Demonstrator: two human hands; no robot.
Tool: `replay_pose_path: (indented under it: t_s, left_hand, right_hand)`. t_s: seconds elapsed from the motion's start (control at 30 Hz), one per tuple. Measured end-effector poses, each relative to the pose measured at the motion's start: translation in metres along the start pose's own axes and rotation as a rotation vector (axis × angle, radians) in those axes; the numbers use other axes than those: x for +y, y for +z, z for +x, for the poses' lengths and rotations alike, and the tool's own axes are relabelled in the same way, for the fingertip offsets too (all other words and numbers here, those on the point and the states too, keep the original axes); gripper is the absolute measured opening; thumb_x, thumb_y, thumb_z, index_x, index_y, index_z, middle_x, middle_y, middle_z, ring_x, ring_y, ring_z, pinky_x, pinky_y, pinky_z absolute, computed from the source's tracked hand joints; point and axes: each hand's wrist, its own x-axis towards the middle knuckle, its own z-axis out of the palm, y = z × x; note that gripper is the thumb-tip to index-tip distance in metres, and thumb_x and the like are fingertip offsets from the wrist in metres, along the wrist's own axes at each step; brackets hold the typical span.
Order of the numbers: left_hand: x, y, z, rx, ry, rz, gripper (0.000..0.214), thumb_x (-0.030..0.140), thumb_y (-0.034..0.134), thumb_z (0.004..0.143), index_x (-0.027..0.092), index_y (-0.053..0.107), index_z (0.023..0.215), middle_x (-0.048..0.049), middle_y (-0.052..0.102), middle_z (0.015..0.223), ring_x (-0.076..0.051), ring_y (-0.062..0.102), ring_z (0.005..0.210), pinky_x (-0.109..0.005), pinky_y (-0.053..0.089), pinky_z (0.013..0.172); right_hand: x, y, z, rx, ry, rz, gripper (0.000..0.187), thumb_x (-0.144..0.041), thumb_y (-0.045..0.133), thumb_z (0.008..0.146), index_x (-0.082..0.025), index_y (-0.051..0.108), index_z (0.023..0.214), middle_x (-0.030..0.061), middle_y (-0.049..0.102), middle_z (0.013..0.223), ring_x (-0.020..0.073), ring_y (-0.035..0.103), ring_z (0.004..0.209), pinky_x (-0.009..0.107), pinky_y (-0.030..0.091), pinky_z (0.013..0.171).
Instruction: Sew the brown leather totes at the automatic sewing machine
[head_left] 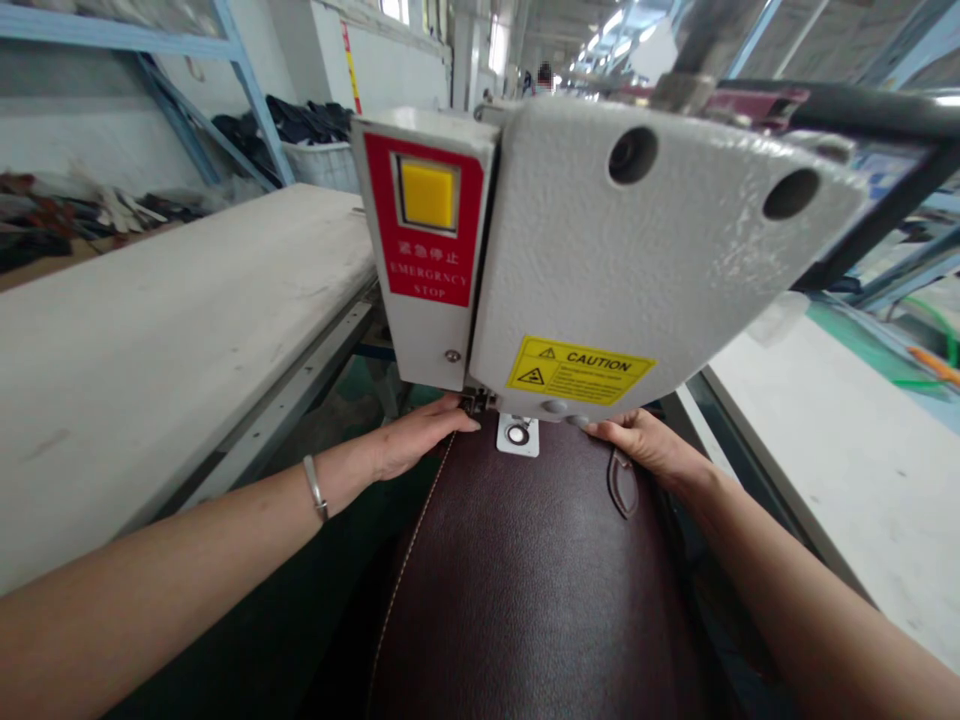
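A dark brown leather piece (pixel 525 580) with a light stitch line down its left edge lies under the head of a grey sewing machine (pixel 637 230). My left hand (pixel 416 435) rests flat on the leather's left edge beside the presser foot (pixel 474 402), fingers stretched out. My right hand (pixel 649 445) lies on the leather's right side under the machine head, next to a small leather tab (pixel 622 482); its fingertips are partly hidden. A white needle plate (pixel 517 435) shows between the hands.
A red emergency stop panel with a yellow button (pixel 427 195) faces me on the machine. White worktables run along the left (pixel 150 340) and right (pixel 840 450). Blue shelving (pixel 240 90) and a bin of dark pieces (pixel 322 140) stand at the back left.
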Motion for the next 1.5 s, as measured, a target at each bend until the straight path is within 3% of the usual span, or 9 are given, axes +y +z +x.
replay_pose_path:
  t_s: [0.2,0.5,0.77,0.9,1.03,1.17,1.4,1.5]
  left_hand:
    - [-0.002,-0.002,0.001,-0.004,0.002,0.029,0.042,0.041,0.071,0.077,0.022,0.069,0.115,-0.0047,0.066,0.133,-0.033,0.051,0.135,-0.054,0.026,0.122]
    - [0.000,0.003,-0.006,-0.010,0.020,0.225,0.077,0.045,0.075,0.074,0.020,0.045,0.140,-0.0122,0.052,0.146,-0.035,0.041,0.142,-0.054,0.026,0.122]
    - [-0.001,0.002,-0.005,-0.022,0.026,0.198,0.077,0.042,0.075,0.076,0.021,0.041,0.143,-0.0118,0.048,0.150,-0.034,0.034,0.146,-0.054,0.021,0.124]
    - [0.000,0.006,-0.004,-0.074,0.093,0.192,0.079,0.044,0.079,0.076,0.024,0.041,0.143,-0.0098,0.046,0.152,-0.036,0.031,0.148,-0.056,0.020,0.124]
    - [-0.002,0.010,-0.004,-0.036,0.090,0.198,0.090,0.047,0.082,0.073,0.024,0.035,0.146,-0.0124,0.037,0.158,-0.036,0.029,0.149,-0.056,0.019,0.125]
    - [-0.004,0.010,-0.004,-0.016,0.039,0.185,0.092,0.050,0.084,0.071,0.022,0.036,0.144,-0.0136,0.038,0.156,-0.036,0.030,0.148,-0.055,0.018,0.125]
    - [-0.005,0.010,-0.005,-0.012,0.052,0.182,0.093,0.050,0.084,0.071,0.024,0.034,0.145,-0.0122,0.036,0.159,-0.036,0.026,0.150,-0.055,0.017,0.126]
    - [-0.006,0.010,-0.005,-0.002,0.049,0.192,0.091,0.050,0.084,0.071,0.026,0.037,0.144,-0.0113,0.038,0.158,-0.036,0.026,0.150,-0.056,0.015,0.126]
  right_hand:
    - [-0.002,0.000,-0.001,-0.010,0.061,0.071,0.045,-0.060,0.083,0.064,-0.023,0.061,0.054,0.0061,0.063,0.058,0.0235,0.062,0.069,0.036,0.049,0.063]
    - [-0.002,-0.002,0.000,-0.027,0.036,0.061,0.042,-0.059,0.083,0.065,-0.020,0.067,0.062,0.0076,0.069,0.068,0.0255,0.066,0.078,0.035,0.050,0.067]
    - [0.002,-0.004,0.003,-0.036,0.017,0.031,0.042,-0.062,0.083,0.066,-0.022,0.067,0.065,0.0044,0.062,0.058,0.0270,0.065,0.075,0.035,0.048,0.062]
    - [0.003,-0.005,0.003,-0.055,0.020,0.019,0.044,-0.063,0.082,0.067,-0.022,0.066,0.063,0.0046,0.061,0.056,0.0265,0.063,0.072,0.035,0.046,0.059]
    - [-0.001,-0.004,0.000,-0.076,0.040,0.014,0.048,-0.067,0.080,0.068,-0.020,0.067,0.064,0.0045,0.062,0.058,0.0225,0.060,0.066,0.032,0.043,0.056]
    - [-0.004,-0.004,-0.002,-0.100,0.059,0.017,0.053,-0.070,0.078,0.067,-0.018,0.067,0.064,0.0037,0.063,0.062,0.0170,0.054,0.060,0.030,0.039,0.053]
    - [-0.006,-0.004,-0.004,-0.108,0.087,0.008,0.058,-0.073,0.077,0.065,-0.018,0.059,0.060,-0.0018,0.051,0.054,0.0102,0.038,0.050,0.027,0.025,0.050]
    - [-0.008,-0.003,-0.004,-0.099,0.080,-0.004,0.059,-0.074,0.077,0.064,-0.018,0.058,0.060,-0.0024,0.050,0.055,0.0099,0.037,0.051,0.028,0.024,0.051]
